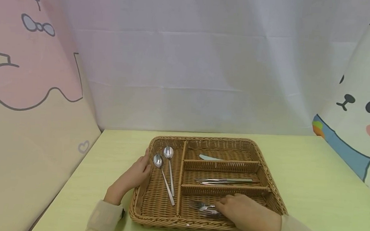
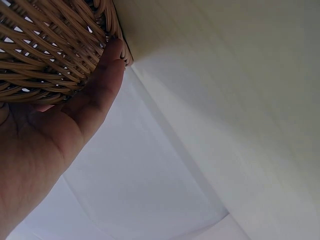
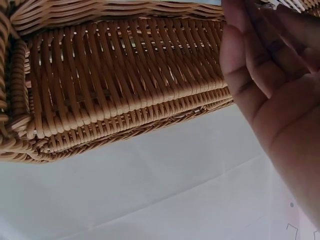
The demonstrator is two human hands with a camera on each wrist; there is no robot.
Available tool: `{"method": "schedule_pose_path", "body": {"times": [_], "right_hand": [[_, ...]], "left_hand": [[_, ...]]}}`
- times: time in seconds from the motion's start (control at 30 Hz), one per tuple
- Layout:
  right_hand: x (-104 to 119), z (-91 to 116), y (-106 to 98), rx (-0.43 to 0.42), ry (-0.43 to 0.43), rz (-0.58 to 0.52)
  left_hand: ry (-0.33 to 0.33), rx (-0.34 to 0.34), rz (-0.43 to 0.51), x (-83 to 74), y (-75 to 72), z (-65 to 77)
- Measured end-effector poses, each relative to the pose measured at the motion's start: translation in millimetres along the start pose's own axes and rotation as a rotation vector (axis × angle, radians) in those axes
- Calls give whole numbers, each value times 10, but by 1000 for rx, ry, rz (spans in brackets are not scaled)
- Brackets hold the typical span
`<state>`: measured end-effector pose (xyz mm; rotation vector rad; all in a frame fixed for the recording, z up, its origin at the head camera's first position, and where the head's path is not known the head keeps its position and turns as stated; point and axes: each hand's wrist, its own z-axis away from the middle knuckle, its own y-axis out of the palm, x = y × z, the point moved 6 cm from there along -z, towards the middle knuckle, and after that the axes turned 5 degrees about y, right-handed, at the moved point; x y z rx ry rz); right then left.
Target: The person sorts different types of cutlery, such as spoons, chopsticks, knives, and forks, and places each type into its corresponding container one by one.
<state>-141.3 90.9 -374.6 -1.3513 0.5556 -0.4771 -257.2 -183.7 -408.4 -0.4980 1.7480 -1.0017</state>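
A brown wicker basket [image 1: 177,220] with four compartments sits on the table. My left hand [image 1: 137,174] holds its left side, fingers [image 2: 102,82] lying along the outer wall in the left wrist view. My right hand [image 1: 246,212] reaches into the front right compartment and pinches the handle end of a fork [image 1: 202,206]; its fingertips are partly hidden. Another fork [image 1: 208,213] lies beside it, tines to the left. Two silver spoons [image 1: 166,178] lie in the long left compartment. Knives [image 1: 223,181] lie in the middle right compartment.
The back right compartment holds a pale green utensil [image 1: 209,157], partly behind a divider [image 1: 221,165]. A pale curtain [image 1: 187,76] hangs behind the yellow-green table [image 1: 321,189]. Cartoon-printed panels [image 1: 59,121] flank both sides.
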Motion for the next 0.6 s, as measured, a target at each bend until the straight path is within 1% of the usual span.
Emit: {"method": "schedule_pose_path", "body": {"times": [0.1,0.2,0.27,0.47,0.53,0.6], "right_hand": [[-16,13,0,8,5,16],[-24,25,-27,-33,7,10],[-31,39,-64,-81,10,-4],[-115,138,-199,-209,61,-49],[-156,192,-265,-269,75,-29],[-212,252,-331,-333,87,-1]], "left_hand": [[4,-3,-6,-8,3,1],[5,-2,-10,-15,6,1],[7,-3,-13,-20,7,0],[8,-8,-27,-26,-4,17],[9,-13,-41,-31,-15,25],[7,-21,-81,-38,-32,33]]}}
